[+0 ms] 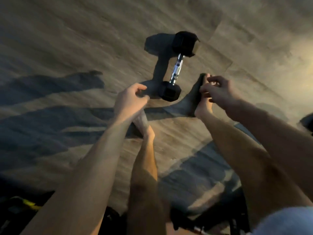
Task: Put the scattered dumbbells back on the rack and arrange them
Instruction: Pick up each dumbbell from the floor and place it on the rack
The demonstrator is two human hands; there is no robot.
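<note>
A black hex dumbbell [177, 67] with a chrome handle lies on the wooden floor, one head far, one head near me. My left hand [130, 98] hovers just left of the near head, fingers loosely curled, holding nothing. My right hand [217, 92] hangs to the right of the dumbbell, fingers also loosely curled and empty. Neither hand touches the dumbbell. No rack is in view.
My bare feet [203, 106] and legs stand on the wood floor [67, 48] just behind the dumbbell. Dark equipment with a yellow part [28, 203] sits at the bottom left, and more dark gear lies along the bottom edge.
</note>
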